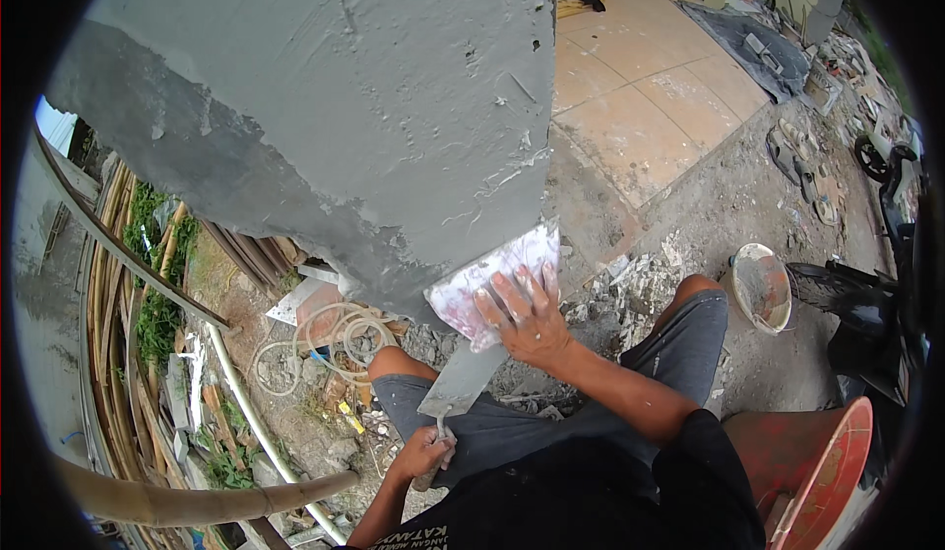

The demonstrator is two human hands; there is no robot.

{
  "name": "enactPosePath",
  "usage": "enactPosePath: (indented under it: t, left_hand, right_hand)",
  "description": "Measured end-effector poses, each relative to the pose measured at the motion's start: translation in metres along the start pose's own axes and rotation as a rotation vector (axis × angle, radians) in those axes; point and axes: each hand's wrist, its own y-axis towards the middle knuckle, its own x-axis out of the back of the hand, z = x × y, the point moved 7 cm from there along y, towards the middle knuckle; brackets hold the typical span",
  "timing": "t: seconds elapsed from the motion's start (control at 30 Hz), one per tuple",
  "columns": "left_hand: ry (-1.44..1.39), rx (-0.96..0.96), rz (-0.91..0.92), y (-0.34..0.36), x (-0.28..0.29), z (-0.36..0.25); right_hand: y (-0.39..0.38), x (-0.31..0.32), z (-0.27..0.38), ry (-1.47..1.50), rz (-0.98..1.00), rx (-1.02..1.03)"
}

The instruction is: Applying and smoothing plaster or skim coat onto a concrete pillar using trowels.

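Note:
A grey plastered wall face (404, 117) fills the upper middle, rough and darker along its lower-left edge. My right hand (527, 324) presses a white pad with pink smears (458, 294) against the wall's lower right corner, fingers bent over it. My left hand (425, 452), lower and between my knees, is wrapped round the handle of a steel trowel. The trowel's flat grey blade (463, 383) angles up toward the pad, and its top end is at or behind the pad's lower edge.
Bamboo poles (118, 334), a white pipe (246, 402) and a coiled hose (325, 343) lie left. A bamboo rail (197, 501) crosses lower left. A grimy bucket (758, 289), red tub (807, 471) and black motorbike (866, 324) stand right. Sandals (792, 161) lie near the tiled floor (650, 97).

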Motion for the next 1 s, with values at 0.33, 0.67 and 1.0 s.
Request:
enactPosePath:
  t: [0.33, 0.67, 1.0]
  left_hand:
    - [-0.014, 0.039, 0.008, 0.001, 0.007, 0.012]
    - [-0.062, -0.008, 0.025, 0.003, 0.012, 0.014]
    - [-0.110, 0.019, 0.006, -0.005, 0.011, 0.017]
  right_hand:
    - [-0.030, 0.073, -0.004, 0.676, -0.190, -0.951]
    - [0.029, 0.097, 0.009, 0.324, -0.320, -0.621]
    - [0.113, 0.110, -0.006, -0.041, -0.223, -0.058]
